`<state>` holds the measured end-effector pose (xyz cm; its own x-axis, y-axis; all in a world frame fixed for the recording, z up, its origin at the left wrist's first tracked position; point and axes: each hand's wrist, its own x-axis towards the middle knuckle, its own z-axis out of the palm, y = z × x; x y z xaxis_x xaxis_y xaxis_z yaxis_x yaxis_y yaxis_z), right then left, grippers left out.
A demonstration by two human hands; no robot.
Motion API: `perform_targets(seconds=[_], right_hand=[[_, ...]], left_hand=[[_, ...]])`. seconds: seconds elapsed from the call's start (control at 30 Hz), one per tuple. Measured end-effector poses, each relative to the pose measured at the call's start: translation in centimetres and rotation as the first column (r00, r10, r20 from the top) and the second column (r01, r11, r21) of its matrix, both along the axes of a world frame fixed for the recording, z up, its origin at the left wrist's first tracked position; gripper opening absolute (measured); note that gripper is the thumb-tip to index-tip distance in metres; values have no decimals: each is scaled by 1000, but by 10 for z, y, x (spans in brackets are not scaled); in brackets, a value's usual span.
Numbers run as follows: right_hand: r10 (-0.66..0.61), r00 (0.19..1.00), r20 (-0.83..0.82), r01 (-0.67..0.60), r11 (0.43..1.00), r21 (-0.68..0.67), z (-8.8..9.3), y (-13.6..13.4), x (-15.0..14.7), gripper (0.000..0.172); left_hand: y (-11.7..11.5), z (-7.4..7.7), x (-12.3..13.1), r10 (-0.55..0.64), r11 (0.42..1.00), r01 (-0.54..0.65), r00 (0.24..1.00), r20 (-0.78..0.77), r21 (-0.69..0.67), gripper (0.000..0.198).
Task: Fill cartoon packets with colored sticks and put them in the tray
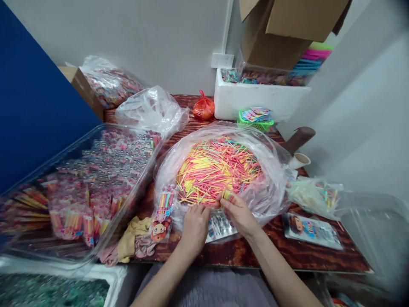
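A big clear plastic bag (271, 192) lies open in front of me, heaped with thin pink, yellow and green sticks (220, 168). At the heap's near edge my right hand (238, 211) pinches a small bundle of sticks (227, 195) between thumb and fingers. Close beside it, my left hand (196, 224) is closed, fingertips meeting the right hand's; what they hold is hidden. Beneath both hands lies a shiny printed pouch (220, 226). Left of my left hand sits a filled pouch of sticks with a cartoon face (161, 217).
A clear tub (140, 179) of filled pouches stands left, a cloth (134, 238) by its corner. Right are a stack of flat pouches (313, 230), a small bag of sticks (315, 196) and a paper cup (299, 160). Behind stand a green basket (255, 124) and white foam box (258, 100).
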<state>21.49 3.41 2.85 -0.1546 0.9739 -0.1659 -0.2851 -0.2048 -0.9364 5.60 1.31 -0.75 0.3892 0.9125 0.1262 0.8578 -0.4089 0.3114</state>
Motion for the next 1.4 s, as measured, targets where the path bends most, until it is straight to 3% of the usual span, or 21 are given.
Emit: perform_targets(seconds=[0.2,0.53,0.6,0.7,0.77,0.87,0.97,1.07,1.17,1.23,1.3,1.4], right_hand=[[0,983,184,-37,979,200,1,-19,1,13],[10,949,314,-100,958,270,7,-24,0,17],[1,948,317,-91,958,270,7,-26,1,17],[-13,945,326,-77,962,261,7,-30,4,18],[-16,942,336,-72,966,247,5,-31,5,19],[0,941,338,-86,968,238,0,-31,3,19],[-2,946,326,-88,961,262,-6,-31,-2,19],[-30,945,325,-59,963,261,-9,-32,-6,20],[-10,959,285,-61,969,240,-7,-34,-7,20],[-20,965,263,-46,969,242,-6,-35,-6,18],[-43,962,270,-26,968,249,-7,-35,-5,17],[-48,960,277,-25,967,254,-10,-35,-4,15]], left_hand=[[-5,-1,0,-23,998,19,998,58,64,21],[0,3,-13,133,985,-151,973,190,88,23],[2,11,-20,209,969,-237,930,301,61,24],[1,40,-32,269,956,-290,796,543,-48,25],[-3,65,-37,172,977,-212,760,627,-11,22],[-15,92,-33,-196,976,122,851,487,179,15],[-26,92,-21,-415,906,368,870,266,210,20],[-31,77,-11,-426,900,390,879,212,193,21],[-32,71,-12,-335,939,284,878,342,192,20],[-29,71,-21,-167,983,104,836,523,148,18],[-23,70,-33,80,994,-114,708,701,2,12],[-11,61,-54,412,905,-284,394,822,-317,14]])
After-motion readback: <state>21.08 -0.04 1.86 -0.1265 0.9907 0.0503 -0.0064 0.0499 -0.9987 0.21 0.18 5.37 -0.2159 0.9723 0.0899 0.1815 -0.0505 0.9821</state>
